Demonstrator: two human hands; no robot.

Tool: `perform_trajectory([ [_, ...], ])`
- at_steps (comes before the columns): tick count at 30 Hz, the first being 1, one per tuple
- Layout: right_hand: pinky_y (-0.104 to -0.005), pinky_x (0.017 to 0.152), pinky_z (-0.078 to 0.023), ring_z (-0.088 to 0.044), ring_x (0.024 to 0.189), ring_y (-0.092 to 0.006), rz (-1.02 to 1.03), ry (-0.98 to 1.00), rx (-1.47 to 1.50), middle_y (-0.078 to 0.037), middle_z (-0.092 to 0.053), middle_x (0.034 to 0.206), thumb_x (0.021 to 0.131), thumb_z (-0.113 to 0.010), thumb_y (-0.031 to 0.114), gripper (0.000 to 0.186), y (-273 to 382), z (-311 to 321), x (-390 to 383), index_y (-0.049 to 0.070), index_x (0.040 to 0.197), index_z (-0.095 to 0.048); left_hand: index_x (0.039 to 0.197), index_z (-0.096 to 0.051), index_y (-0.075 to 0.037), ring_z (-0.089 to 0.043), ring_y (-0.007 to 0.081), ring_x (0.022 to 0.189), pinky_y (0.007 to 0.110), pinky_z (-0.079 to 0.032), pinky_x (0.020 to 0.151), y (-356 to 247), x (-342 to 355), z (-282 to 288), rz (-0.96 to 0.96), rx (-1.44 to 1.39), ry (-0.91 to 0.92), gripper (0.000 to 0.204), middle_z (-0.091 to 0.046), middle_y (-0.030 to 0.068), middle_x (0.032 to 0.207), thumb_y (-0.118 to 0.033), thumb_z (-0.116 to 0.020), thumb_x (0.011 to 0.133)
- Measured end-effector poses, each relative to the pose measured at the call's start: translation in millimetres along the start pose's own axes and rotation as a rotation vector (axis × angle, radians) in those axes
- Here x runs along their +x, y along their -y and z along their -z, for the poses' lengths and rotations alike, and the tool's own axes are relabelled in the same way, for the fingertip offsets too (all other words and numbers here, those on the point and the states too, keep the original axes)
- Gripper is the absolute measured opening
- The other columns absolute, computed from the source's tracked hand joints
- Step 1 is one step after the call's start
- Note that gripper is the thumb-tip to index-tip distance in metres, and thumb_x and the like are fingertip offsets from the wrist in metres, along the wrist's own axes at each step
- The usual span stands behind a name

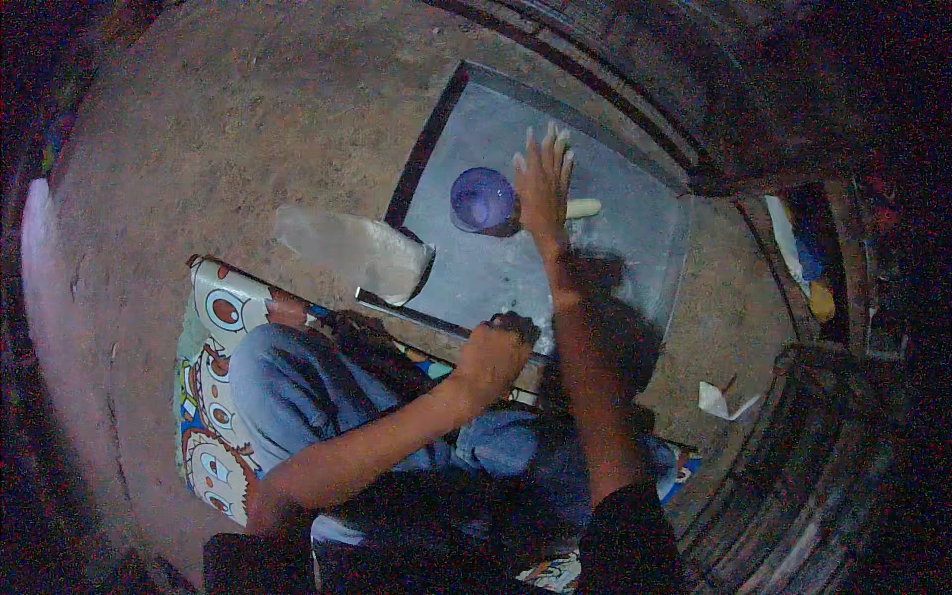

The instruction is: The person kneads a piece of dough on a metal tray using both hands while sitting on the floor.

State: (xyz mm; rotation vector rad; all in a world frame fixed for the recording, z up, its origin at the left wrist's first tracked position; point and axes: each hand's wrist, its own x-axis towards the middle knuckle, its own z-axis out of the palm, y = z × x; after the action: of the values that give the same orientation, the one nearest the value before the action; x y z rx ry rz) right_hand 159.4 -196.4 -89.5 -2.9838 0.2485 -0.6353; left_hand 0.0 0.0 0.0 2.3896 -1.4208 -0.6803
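My right hand (542, 188) lies flat with its fingers stretched out over the grey tray (476, 263), its fingertips whitish. A pale, rounded stick (583, 208) sticks out from beside that hand; whether it continues underneath is hidden. Just left of the hand stands a purple see-through cup (483, 201), close to the thumb. At the tray's near edge my left hand (494, 359) is closed, its fingers curled round something dark that I cannot make out. White powdery smears mark the tray near both hands.
A clear bag of white powder (362, 258) overlaps the tray's left edge. My bent legs in blue-grey trousers (297, 387) rest on a cartoon-patterned mat (220, 451). Dark ribbed material (773, 486) lies at the lower right, near a white scrap (724, 402) on the brown ground.
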Motion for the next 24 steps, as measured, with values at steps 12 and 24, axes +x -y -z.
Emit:
perform_trajectory([
  [12,-0.0500,0.114,-0.017,-0.015,0.144,-0.0239,0.377,0.487,-0.040,-0.006,-0.020,0.155,0.097,-0.040,0.019,0.054,-7.6,57.8,-56.0,0.012,0.148,-0.025,0.095,-0.066,-0.007,-0.067,0.0291,0.078,0.041,-0.054,0.066,12.6,3.3,-27.4,0.056,-0.075,-0.121,0.020,-0.065,0.0160,0.089,-0.018,-0.059,0.080],
  [24,-0.0497,0.112,-0.022,-0.027,0.139,-0.0285,0.326,0.393,-0.057,-0.011,-0.033,0.149,0.097,-0.042,0.021,0.047,9.6,53.7,-14.3,0.010,0.142,-0.037,0.097,-0.066,-0.011,-0.068,0.0268,0.070,0.041,-0.054,0.058,27.4,5.8,-13.1,-0.045,0.057,-0.124,0.020,-0.069,0.0103,0.080,-0.019,-0.058,0.081],
])
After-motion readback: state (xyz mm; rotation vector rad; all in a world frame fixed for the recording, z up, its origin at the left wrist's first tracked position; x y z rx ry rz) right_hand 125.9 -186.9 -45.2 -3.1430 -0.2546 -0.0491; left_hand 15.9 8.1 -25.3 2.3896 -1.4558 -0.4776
